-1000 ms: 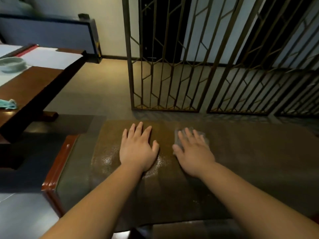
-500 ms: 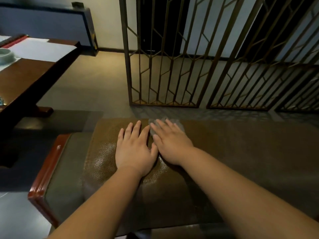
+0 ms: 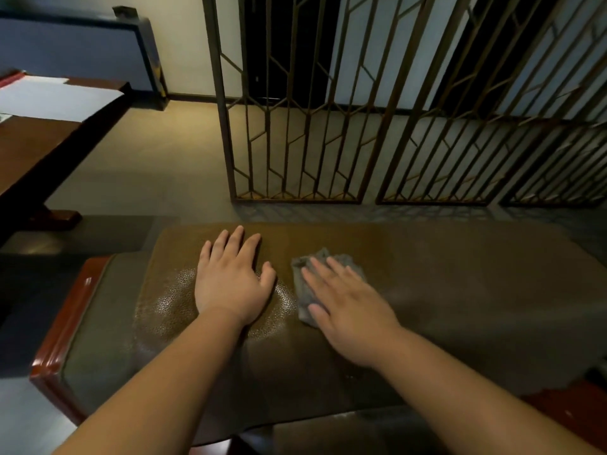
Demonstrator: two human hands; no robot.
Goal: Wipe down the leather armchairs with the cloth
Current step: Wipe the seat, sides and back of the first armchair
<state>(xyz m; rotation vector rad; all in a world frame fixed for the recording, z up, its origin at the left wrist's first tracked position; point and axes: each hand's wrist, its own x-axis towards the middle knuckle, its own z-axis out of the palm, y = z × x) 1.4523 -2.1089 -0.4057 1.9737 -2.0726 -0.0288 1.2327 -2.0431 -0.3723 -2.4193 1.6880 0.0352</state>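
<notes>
The gray cloth [image 3: 323, 277] lies on top of the leather armchair [image 3: 460, 290]. The right hand [image 3: 348, 310] presses it flat with straight fingers. The left hand [image 3: 231, 280] rests flat and holds nothing, just beside the cloth. Wiping looks underway, with plenty of chair probably left to do.

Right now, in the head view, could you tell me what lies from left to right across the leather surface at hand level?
Red wooden edge → left hand, flat on the leather → grey cloth → right hand, pressing on the cloth.
</notes>
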